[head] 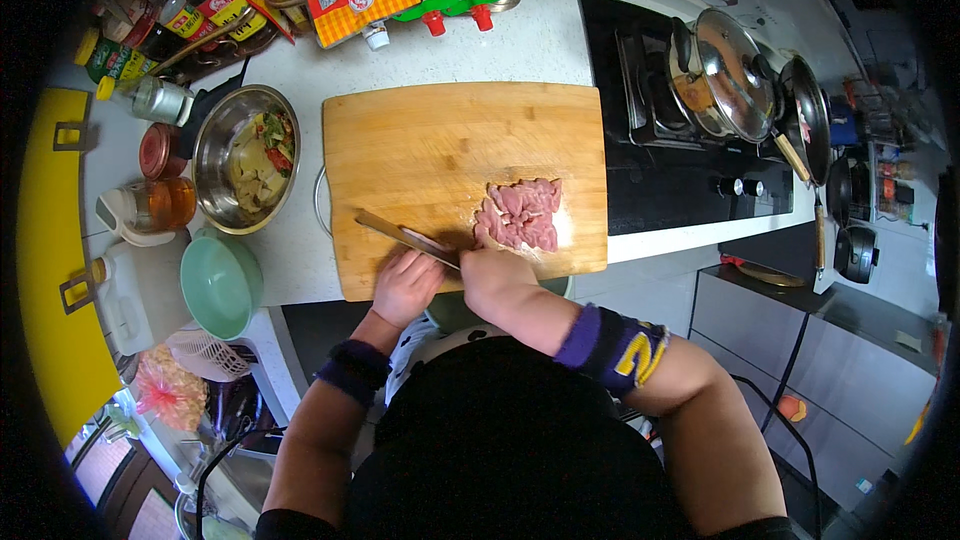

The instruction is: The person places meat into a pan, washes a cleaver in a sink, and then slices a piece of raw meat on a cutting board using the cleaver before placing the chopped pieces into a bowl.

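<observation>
A wooden cutting board lies before me on the white counter. Near its front edge my right hand grips a kitchen knife, whose blade slants up to the left. My left hand is beside the blade, its fingers bent on something at the board. A small piece of pale pink meat shows along the blade; most of it is hidden by the hands and knife. Sliced raw meat lies in a pile on the board, just beyond my right hand.
To the left stand a steel bowl with cut vegetables, a green bowl and an oil jug. Bottles and sauce packets line the back. At right, a lidded pot and a frying pan are on the black hob.
</observation>
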`<state>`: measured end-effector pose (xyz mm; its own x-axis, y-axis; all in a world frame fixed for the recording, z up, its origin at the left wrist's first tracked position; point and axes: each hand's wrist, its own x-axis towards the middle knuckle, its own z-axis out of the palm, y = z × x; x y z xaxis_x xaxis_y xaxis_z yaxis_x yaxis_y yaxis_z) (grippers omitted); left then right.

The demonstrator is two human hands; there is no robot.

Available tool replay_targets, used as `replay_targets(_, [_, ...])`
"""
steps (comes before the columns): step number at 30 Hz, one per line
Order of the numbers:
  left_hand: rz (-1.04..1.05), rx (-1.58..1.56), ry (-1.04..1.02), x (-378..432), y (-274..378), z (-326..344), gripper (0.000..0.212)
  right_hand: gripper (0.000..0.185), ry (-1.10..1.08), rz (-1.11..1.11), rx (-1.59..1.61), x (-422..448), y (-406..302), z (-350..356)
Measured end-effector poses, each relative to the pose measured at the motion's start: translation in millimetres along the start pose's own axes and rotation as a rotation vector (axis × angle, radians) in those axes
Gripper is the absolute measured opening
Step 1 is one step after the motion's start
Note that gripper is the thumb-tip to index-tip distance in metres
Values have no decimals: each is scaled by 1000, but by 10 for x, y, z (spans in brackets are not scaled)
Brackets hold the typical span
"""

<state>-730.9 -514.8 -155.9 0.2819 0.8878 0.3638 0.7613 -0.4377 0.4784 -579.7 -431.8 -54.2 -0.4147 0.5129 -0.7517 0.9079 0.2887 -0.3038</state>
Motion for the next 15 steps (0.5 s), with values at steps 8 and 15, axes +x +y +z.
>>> replay_targets(8, [-40,-35,14,102,101,-137,23,24,140,-17,96,-157,388,-54])
replay_targets(15, [-57,13,36,23,74,-90,19,20,-67,13,-59,-513,315,-49])
